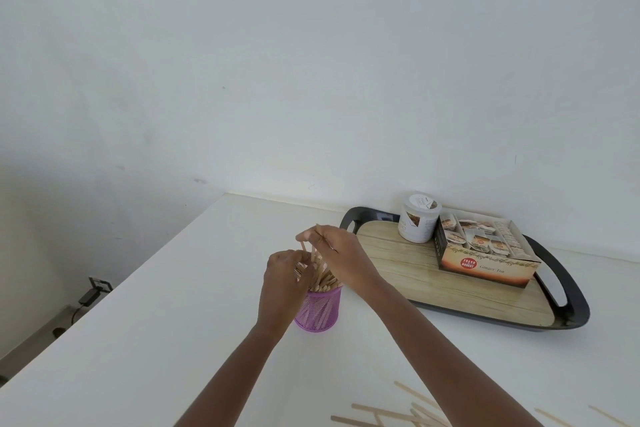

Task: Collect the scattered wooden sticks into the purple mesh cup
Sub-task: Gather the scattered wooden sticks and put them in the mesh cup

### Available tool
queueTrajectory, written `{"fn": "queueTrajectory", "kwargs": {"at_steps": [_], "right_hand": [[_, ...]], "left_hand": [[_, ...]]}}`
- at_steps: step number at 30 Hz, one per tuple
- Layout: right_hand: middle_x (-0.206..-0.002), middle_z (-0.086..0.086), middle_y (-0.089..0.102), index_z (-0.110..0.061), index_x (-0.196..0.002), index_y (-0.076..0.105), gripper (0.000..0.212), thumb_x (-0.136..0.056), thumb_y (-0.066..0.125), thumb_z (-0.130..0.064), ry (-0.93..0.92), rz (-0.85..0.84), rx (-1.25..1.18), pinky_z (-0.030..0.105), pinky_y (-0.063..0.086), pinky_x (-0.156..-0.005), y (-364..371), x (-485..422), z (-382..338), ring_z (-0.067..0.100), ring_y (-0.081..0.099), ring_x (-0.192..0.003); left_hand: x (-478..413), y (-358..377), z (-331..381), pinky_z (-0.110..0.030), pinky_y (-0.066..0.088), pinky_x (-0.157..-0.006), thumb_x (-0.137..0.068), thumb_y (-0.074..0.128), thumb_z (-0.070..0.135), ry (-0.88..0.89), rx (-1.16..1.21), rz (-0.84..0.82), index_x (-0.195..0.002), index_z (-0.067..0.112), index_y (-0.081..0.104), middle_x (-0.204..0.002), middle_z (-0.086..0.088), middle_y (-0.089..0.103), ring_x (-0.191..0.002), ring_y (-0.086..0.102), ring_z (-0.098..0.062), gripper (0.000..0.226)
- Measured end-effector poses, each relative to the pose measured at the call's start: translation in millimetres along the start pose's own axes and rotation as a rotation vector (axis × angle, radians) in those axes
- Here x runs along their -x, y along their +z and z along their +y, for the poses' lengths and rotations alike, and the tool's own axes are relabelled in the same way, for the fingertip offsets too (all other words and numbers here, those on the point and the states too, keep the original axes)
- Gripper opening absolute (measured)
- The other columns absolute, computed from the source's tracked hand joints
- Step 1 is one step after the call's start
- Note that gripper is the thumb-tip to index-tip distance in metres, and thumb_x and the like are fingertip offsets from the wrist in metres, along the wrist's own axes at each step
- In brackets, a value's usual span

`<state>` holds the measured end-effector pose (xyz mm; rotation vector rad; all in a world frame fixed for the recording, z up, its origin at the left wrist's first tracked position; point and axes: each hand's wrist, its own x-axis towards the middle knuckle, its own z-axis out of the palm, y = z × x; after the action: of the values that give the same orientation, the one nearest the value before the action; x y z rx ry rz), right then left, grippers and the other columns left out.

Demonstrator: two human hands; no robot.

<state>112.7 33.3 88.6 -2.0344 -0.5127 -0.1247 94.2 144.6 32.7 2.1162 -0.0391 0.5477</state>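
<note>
The purple mesh cup (318, 310) stands on the white table, packed with upright wooden sticks (323, 279). My left hand (285, 274) is at the cup's left rim, its fingers curled around the tops of the sticks. My right hand (334, 251) hovers just above the cup and pinches a few sticks whose lower ends reach into it. Several loose wooden sticks (405, 414) lie scattered on the table at the bottom edge of the view, partly hidden by my right forearm.
A black-rimmed tray (568, 291) with a wood-pattern base sits to the right, holding a white jar (417, 218) and an open box of ginger tea bags (485, 251). The table's left edge (114, 288) drops off to the floor, where a cable lies.
</note>
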Motion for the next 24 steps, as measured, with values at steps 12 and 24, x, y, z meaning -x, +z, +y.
{"fn": "queueTrajectory", "kwargs": {"at_steps": [12,24], "right_hand": [[-0.118,0.009,0.066,-0.008,-0.112,0.063,0.033,-0.098,0.037,-0.023,0.137,0.015,-0.049,0.020,0.037,-0.089,-13,1,18,0.017,0.058,-0.113],[-0.133,0.003,0.054,-0.014,-0.129,0.049,0.042,-0.096,0.036,-0.036,0.149,-0.041,-0.083,0.013,0.036,-0.092,-16,8,30,0.007,0.049,-0.112]], "left_hand": [[-6,-6,2,-0.013,0.024,-0.076,-0.091,0.054,0.011,0.050,0.002,0.007,-0.099,0.010,0.068,-0.105,-0.007,0.069,-0.109,0.048,-0.021,0.016],[14,7,-3,-0.024,0.034,-0.091,-0.098,0.039,0.022,0.017,0.119,0.136,-0.131,0.017,0.044,-0.130,-0.005,0.047,-0.114,0.041,-0.008,0.034]]}}
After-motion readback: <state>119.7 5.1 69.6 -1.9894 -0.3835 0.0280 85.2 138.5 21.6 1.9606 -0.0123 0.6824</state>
